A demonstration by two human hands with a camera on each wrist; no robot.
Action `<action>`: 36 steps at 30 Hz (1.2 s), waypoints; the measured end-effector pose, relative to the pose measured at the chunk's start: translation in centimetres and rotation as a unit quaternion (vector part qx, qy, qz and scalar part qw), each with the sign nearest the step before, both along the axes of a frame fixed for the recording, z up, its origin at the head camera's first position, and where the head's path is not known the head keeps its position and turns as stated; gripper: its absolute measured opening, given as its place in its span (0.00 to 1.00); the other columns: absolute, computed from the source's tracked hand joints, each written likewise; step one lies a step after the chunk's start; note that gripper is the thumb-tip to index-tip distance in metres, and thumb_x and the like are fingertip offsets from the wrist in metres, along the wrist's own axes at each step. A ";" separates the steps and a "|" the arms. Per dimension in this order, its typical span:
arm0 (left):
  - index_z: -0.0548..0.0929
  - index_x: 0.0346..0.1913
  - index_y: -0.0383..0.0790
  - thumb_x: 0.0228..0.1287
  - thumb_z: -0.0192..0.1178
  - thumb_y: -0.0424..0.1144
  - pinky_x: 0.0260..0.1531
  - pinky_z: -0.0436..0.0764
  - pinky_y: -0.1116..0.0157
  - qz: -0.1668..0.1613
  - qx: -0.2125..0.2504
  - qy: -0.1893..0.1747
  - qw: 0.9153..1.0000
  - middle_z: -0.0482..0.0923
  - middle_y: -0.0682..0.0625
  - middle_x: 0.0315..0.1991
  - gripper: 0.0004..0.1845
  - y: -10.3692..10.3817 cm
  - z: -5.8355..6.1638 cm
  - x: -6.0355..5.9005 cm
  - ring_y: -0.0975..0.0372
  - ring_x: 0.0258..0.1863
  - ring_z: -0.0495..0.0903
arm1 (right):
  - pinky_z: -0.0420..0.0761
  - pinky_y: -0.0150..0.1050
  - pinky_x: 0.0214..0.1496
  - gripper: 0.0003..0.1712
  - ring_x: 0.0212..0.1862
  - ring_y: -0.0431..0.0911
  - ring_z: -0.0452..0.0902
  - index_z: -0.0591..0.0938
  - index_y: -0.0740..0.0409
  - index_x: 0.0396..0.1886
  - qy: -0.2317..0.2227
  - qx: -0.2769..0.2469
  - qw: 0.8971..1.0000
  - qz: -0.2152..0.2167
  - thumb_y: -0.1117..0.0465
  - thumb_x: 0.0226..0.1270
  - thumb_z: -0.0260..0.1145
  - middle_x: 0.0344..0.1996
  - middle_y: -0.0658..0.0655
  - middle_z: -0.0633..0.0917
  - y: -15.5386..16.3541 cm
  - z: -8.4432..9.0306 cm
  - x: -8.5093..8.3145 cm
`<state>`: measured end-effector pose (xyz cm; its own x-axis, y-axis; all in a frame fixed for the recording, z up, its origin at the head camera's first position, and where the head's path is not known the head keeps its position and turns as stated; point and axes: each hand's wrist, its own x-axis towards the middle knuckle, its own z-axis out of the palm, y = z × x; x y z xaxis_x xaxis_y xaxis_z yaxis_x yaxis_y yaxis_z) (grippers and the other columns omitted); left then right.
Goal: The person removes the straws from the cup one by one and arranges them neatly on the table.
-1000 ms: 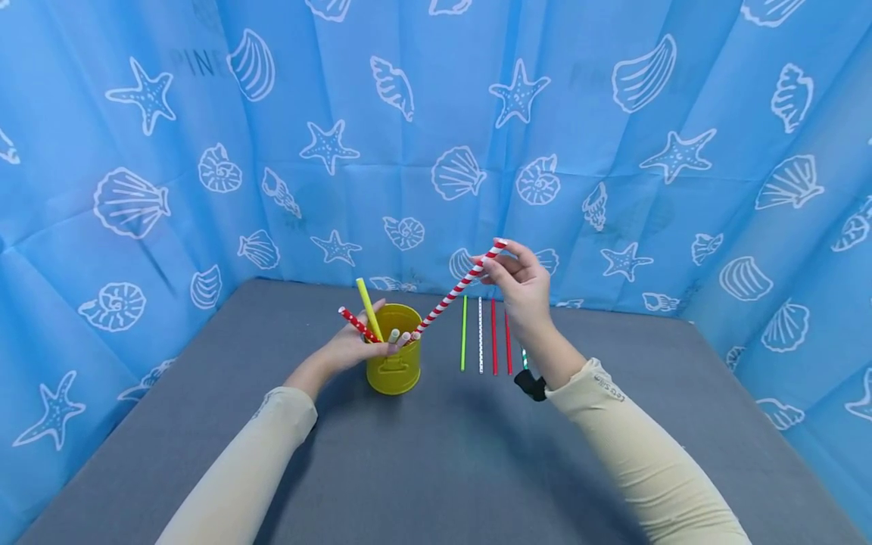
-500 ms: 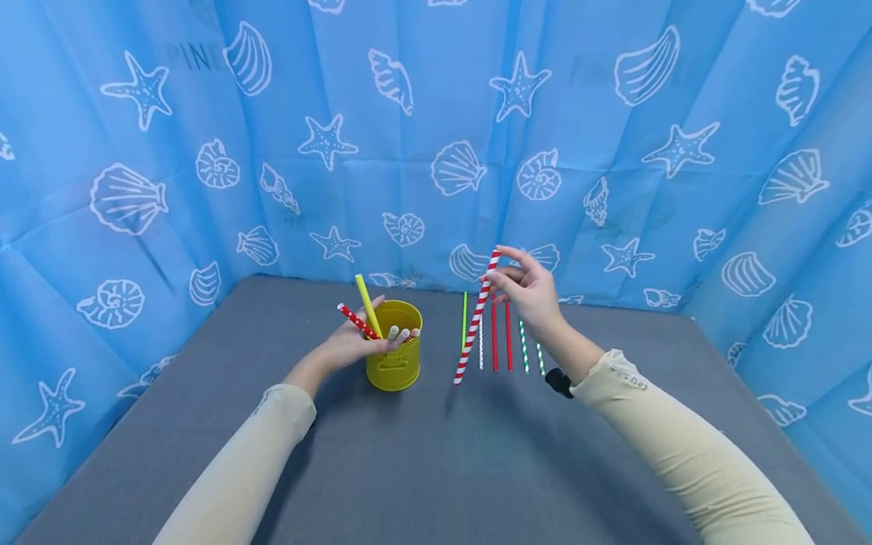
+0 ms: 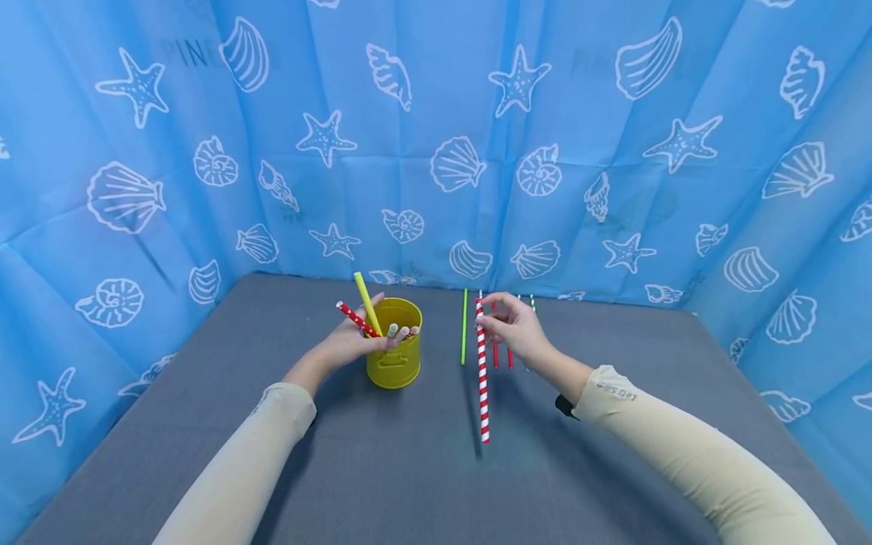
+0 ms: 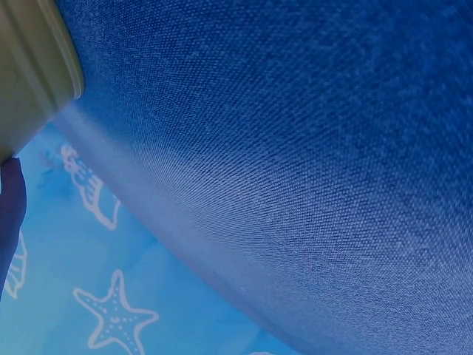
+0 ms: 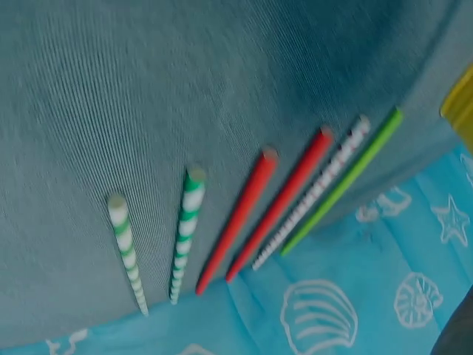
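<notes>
My left hand grips the side of a small yellow bucket, thumb across its rim. A yellow straw and a red straw with white dots lean out over that hand. Several paler straw ends show by the thumb. In the left wrist view only part of the bucket and a finger appear. With thumb and fingertips, my right hand pinches the top of a red-and-white striped straw. It slants toward me above the table, and the right wrist view leaves it out.
Beyond the right hand, straws lie in a row on the grey tabletop: a light green one, a black-and-white patterned one, two red ones, and two green-and-white striped ones. A blue shell-print curtain surrounds the table.
My right hand has moved the striped straw away from the bucket, rightward and down to the row, turning its lower end toward me. The left hand stays on the bucket.
</notes>
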<state>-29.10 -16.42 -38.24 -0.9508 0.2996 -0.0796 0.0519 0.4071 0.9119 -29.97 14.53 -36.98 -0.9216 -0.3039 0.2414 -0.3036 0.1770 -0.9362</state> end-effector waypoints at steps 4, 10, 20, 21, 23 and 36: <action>0.47 0.78 0.53 0.58 0.69 0.43 0.65 0.60 0.41 -0.001 -0.004 -0.002 1.000 0.53 0.40 0.73 0.51 -0.1 0.0 0.0 0.44 0.71 0.53 | 0.85 0.47 0.35 0.17 0.30 0.41 0.80 0.77 0.74 0.54 -0.006 0.025 1.000 0.004 0.69 0.68 0.62 0.34 0.59 0.84 -0.1 -1.1 0.3; 0.46 0.78 0.55 0.58 0.69 0.46 0.65 0.59 0.41 0.000 -0.006 -0.003 1.000 0.52 0.41 0.74 0.51 -0.1 0.0 -0.1 0.44 0.72 0.53 | 0.82 0.41 0.32 0.20 0.31 0.47 0.79 0.77 0.74 0.55 -0.038 0.066 0.997 0.030 0.70 0.64 0.66 0.32 0.57 0.84 0.0 -2.3 0.6; 0.47 0.78 0.53 0.58 0.69 0.45 0.65 0.60 0.43 0.003 -0.005 0.005 1.000 0.53 0.40 0.73 0.51 0.0 -0.2 -0.3 0.46 0.71 0.56 | 0.80 0.43 0.35 0.21 0.32 0.43 0.78 0.76 0.74 0.55 -0.087 0.110 0.988 0.072 0.68 0.65 0.65 0.30 0.54 0.84 0.0 -4.0 1.1; 0.47 0.78 0.53 0.58 0.69 0.45 0.65 0.60 0.43 0.003 -0.005 0.005 1.000 0.53 0.41 0.73 0.51 0.0 -0.2 -0.3 0.46 0.71 0.56 | 0.80 0.43 0.34 0.21 0.32 0.43 0.78 0.76 0.73 0.55 -0.092 0.116 0.986 0.074 0.68 0.65 0.65 0.30 0.53 0.85 -0.1 -4.1 1.2; 0.47 0.78 0.52 0.58 0.69 0.44 0.65 0.61 0.43 0.001 -0.004 0.005 1.000 0.53 0.40 0.73 0.51 0.0 -0.2 -0.3 0.45 0.70 0.56 | 0.79 0.42 0.33 0.21 0.31 0.43 0.78 0.76 0.74 0.55 -0.103 0.125 0.984 0.076 0.67 0.65 0.65 0.29 0.52 0.84 -0.1 -4.4 1.2; 0.47 0.78 0.53 0.59 0.69 0.44 0.65 0.60 0.42 0.002 -0.003 0.005 1.000 0.53 0.40 0.73 0.51 0.0 -0.2 -0.2 0.45 0.71 0.55 | 0.74 0.34 0.27 0.18 0.24 0.41 0.73 0.80 0.72 0.50 -0.121 0.166 0.974 0.098 0.69 0.62 0.68 0.21 0.50 0.80 -1.1 -5.3 0.9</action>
